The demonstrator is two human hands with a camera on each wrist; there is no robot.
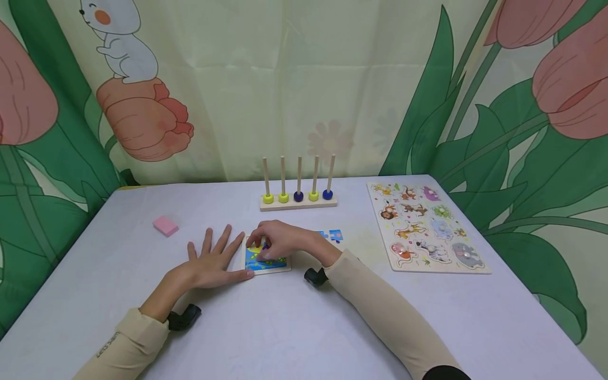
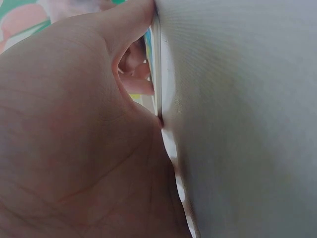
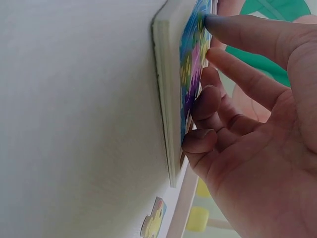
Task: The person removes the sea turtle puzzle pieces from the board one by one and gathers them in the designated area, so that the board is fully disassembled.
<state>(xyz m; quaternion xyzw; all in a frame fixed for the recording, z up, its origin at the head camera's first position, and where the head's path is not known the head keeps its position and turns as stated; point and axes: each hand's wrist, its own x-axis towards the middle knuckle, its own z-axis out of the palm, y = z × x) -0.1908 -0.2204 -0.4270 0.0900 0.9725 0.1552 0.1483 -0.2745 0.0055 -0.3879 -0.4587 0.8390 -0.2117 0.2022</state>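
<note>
A small jigsaw puzzle in a light wooden tray (image 1: 268, 271) lies flat on the table, showing a blue picture with yellow and purple parts. My left hand (image 1: 211, 265) rests on the table left of it, fingers spread, thumb along the tray's near left corner. Over the puzzle, my right hand (image 1: 277, 238) touches its face with thumb and fingertips, covering much of the picture. In the right wrist view the fingers (image 3: 247, 74) are bent and apart against the puzzle face (image 3: 190, 64); no piece shows between them.
Loose jigsaw pieces (image 1: 335, 235) lie right of the tray, partly behind my right wrist. Behind stands a rack of wooden pegs (image 1: 298, 206) with yellow and dark blue beads. An animal puzzle board (image 1: 439, 266) is at the right, a pink block (image 1: 165, 226) at the left.
</note>
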